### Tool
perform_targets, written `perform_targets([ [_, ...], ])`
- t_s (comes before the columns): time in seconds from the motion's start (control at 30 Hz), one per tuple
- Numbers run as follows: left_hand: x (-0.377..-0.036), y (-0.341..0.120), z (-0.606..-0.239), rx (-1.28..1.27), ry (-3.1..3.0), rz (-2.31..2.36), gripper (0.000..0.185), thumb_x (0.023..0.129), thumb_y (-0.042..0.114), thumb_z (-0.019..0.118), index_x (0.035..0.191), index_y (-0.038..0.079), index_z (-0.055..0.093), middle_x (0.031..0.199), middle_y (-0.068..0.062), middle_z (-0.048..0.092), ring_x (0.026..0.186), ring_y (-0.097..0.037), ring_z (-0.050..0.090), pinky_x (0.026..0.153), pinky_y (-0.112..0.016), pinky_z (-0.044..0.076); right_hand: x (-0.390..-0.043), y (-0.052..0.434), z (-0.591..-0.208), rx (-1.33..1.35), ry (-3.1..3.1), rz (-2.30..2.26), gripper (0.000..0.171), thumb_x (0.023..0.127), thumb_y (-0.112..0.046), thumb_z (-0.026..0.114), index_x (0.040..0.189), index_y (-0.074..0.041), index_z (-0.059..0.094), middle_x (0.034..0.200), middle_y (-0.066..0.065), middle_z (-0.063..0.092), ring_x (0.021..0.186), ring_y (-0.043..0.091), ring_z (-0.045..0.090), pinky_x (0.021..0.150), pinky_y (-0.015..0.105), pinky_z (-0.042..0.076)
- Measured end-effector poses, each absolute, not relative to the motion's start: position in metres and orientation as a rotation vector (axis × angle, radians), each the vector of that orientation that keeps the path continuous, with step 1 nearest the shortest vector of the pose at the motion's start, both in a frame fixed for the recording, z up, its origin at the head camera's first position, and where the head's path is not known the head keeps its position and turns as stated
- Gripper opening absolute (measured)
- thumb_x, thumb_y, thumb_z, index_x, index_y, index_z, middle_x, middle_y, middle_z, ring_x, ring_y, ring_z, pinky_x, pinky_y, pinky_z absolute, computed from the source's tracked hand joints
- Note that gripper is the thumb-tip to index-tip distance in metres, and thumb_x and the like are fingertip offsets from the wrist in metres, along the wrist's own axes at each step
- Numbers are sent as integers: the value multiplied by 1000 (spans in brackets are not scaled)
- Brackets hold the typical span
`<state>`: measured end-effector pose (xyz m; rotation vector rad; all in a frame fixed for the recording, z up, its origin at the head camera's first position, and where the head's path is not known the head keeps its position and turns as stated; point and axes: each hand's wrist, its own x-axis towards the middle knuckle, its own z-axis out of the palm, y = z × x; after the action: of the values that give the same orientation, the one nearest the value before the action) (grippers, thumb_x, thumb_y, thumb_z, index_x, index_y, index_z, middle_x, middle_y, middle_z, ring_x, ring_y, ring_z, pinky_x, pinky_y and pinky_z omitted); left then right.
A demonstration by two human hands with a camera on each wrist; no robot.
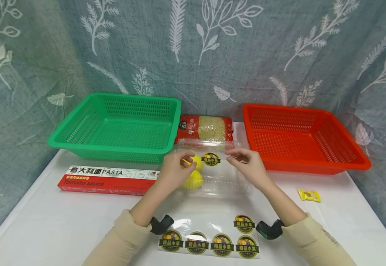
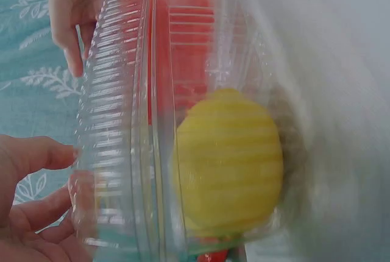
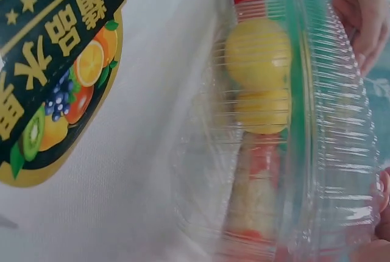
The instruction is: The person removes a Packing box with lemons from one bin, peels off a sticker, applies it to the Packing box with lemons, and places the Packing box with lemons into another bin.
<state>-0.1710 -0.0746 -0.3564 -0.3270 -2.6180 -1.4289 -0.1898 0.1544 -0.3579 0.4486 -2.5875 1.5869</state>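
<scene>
- Head view: from above, facing forward and down across the tabletop.
- Wrist views: close in, from left and right, sharing the clear container.

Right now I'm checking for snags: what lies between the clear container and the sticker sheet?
Nothing but a bare strip of white table lies between the clear container and the sticker sheet; the head view shows it.

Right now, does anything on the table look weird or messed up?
Nothing looks spilled or broken. One slightly odd thing: two lemons sit bunched at the left side of the clear box, so it looks lopsided. Also, a small yellow packet lies by itself in front of the red basket.
</scene>
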Motion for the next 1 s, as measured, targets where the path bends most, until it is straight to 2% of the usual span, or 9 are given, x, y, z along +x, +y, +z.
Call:
perform_targets([
  [0.27, -162, -90, -355, -274, -2568, -1438, 23, 80, 3, 65, 103, -2, 65, 92, -14, 64, 78, -22, 61, 65, -29, 54, -183, 165, -353, 360, -2557, 1745, 27, 87, -12, 62, 107, 5, 63, 88, 10, 60, 76, 16, 59, 65, 21, 49],
  [0.53, -158, -98, -358, -223, -2577, -1464, 25, 81, 6, 66, 105, -1, 65, 100, -13, 63, 84, -22, 59, 67, -30, 54, -176, 174, -349, 321, -2516, 1794, 26, 86, -8, 62, 108, 6, 62, 85, 0, 60, 74, 9, 57, 66, 22, 51],
  [0.8, -153, -102, -360, -228, -2544, -1449, 26, 81, 8, 67, 105, -2, 64, 101, -12, 63, 87, -22, 59, 68, -31, 53, -168, 181, -345, 289, -2489, 1866, 28, 87, -7, 61, 109, 9, 58, 87, -3, 62, 76, 10, 57, 71, 26, 51],
  [1.0, -150, -105, -361, -230, -2556, -1433, 31, 81, 10, 67, 109, -2, 62, 108, -15, 61, 96, -27, 56, 74, -38, 51, -164, 189, -344, 268, -2477, 1858, 27, 87, -12, 62, 106, 7, 59, 85, -4, 61, 75, 9, 58, 67, 24, 51],
])
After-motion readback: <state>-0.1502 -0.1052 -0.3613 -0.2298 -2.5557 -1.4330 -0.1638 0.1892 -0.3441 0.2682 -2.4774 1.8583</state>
